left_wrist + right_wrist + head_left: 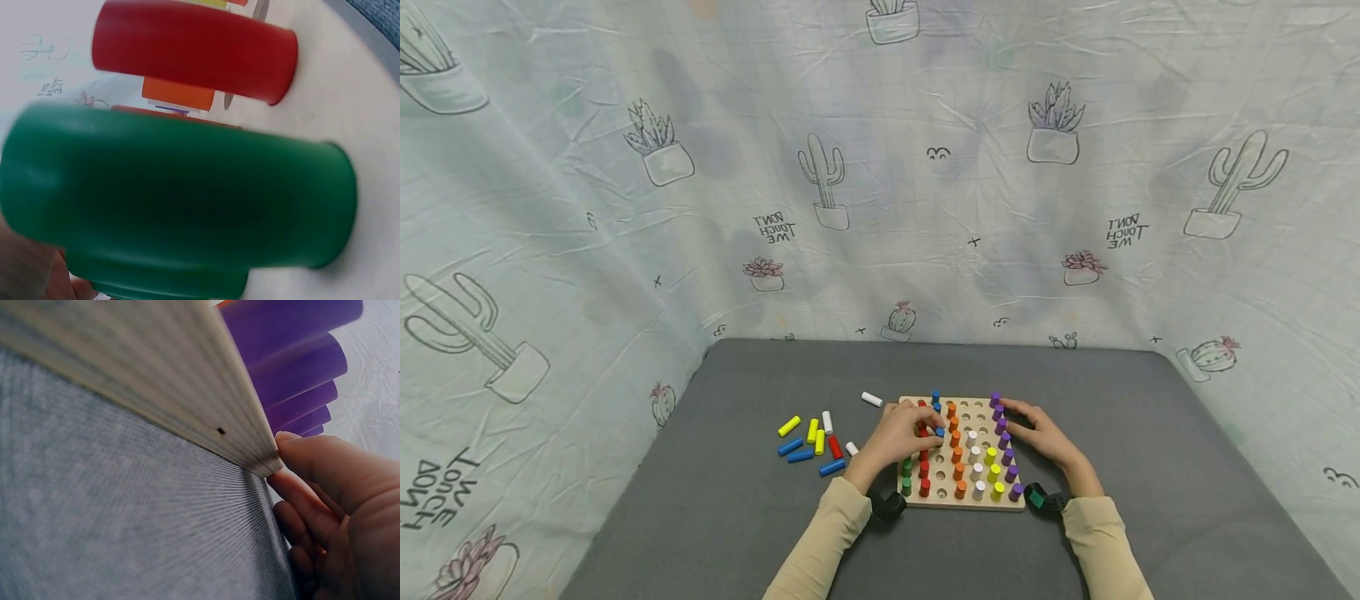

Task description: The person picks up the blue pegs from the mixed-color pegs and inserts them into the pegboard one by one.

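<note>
The left hand [901,437] pinches a blue peg [940,432] over the left half of the wooden pegboard [964,500], fingertips closed narrowly on the peg's upper end. The right hand [1037,435] rests against the board's right edge beside the row of purple pegs [1004,442], fingers lightly curled along the wood with no peg held; the right wrist view shows a fingertip touching the board's edge [250,447]. The pegboard lies near the front middle of the desk [1187,467]. Loose pegs [811,440] lie on the desk to the left of the board.

Handling, as judged: the peg appears light, rigid, and smooth-painted, so it may slip. Take hold at the top end, leaving the lower end free
</note>
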{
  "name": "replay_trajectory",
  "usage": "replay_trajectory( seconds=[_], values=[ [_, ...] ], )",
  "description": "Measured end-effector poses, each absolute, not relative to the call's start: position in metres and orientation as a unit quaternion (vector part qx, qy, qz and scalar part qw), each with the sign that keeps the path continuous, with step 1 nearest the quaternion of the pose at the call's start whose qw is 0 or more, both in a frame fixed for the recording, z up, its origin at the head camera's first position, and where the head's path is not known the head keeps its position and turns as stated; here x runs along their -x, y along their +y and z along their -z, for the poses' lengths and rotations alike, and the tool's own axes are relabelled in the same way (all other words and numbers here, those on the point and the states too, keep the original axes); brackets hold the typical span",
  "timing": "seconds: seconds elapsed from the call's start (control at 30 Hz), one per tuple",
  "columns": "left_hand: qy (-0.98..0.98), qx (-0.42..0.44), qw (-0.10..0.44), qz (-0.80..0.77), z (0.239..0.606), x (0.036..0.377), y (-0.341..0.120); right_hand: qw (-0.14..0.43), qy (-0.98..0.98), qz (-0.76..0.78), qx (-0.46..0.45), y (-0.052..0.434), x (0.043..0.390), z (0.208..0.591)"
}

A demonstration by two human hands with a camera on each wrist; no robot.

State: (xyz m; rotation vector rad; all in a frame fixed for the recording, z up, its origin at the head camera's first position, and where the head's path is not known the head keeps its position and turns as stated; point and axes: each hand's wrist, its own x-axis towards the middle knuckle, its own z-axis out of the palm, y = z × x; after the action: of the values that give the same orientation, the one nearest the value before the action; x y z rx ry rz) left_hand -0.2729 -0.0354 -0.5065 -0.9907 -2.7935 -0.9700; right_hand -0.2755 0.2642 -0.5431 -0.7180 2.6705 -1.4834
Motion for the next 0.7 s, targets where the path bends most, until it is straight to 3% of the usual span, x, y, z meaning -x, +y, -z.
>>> replay_trajectory(
  seconds=[0.43,0.7],
  values=[
    [-0.897,0.310,0.019,0.315,0.505,0.271,-0.034,0.006,0.848,0.483,0.220,0.267,0.278,0.549],
    [-0.896,0.309,0.016,0.319,0.506,0.272,-0.035,0.001,0.850,0.476,0.224,0.258,0.267,0.531]
  ],
)
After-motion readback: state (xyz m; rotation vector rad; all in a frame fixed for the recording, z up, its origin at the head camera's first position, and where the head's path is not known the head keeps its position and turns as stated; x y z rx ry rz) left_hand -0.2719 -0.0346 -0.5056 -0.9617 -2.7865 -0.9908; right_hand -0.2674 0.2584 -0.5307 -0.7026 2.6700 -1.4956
